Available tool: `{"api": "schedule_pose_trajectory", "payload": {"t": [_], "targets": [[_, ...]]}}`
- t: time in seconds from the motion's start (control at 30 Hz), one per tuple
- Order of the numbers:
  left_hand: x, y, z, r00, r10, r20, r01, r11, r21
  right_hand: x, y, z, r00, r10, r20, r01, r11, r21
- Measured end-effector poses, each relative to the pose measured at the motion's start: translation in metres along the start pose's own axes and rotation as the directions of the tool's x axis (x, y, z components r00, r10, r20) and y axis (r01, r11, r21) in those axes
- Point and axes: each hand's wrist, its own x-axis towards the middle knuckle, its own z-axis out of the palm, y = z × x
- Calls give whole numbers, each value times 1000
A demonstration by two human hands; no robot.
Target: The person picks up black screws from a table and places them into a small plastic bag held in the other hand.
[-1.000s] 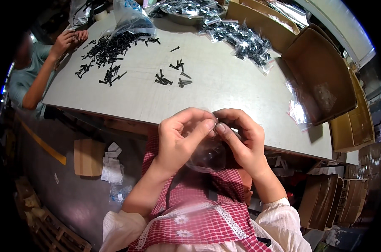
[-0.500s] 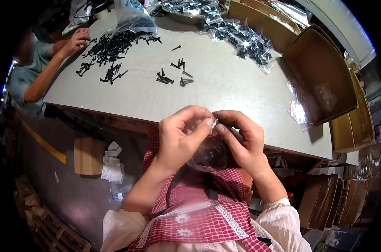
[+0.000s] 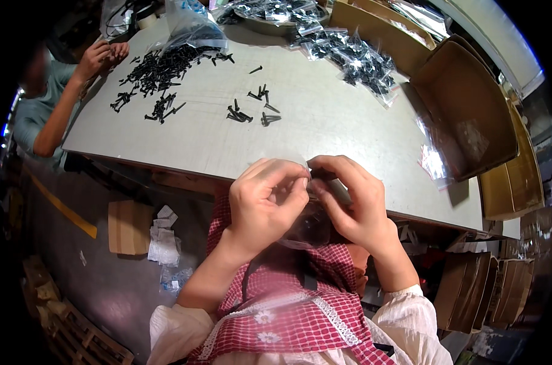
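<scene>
Pale table (image 3: 324, 121) — black screws (image 3: 156, 72), bagged black parts (image 3: 355, 61), open cardboard box (image 3: 455, 91).

Just off the near edge of the table (image 3: 349, 134), a clear plastic bag (image 3: 307, 232) hangs, thin, glossy and see-through, its lower end rounded and slightly puffed (the upper end is mostly hidden, so its opening cannot be made out).

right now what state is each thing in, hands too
Left hand, fingers curled, grip unclear
Right hand, fingers curled, grip unclear
Thin black screws, loose, heaped and scattered
Small clear plastic packets, filled, piled
Large brown cardboard box, open
Flat clear plastic packets near that box, apparently empty
Small brown cardboard floor box, apparently closed
</scene>
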Motion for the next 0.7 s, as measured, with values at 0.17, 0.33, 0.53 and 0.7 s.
{"api": "schedule_pose_trajectory", "payload": {"t": [0.17,0.33,0.53,0.7], "targets": [[0,-5,0,1000,-5,12,4,1000,24,5,-11,0,996,-77,35,81,990,-118],[-1,-2,-1,999,29,41,-30,999,38,1,-3,-6,995,-32,89,42,993,-113],[-1,-2,-1,999,23,38,-23,1000,4,-1,-4,-2,999,-40,16,42,989,-140],[5,3,-8,991,101,89,-109,989,98,1,-11,0,999,-29,34,34,989,-141]]}}
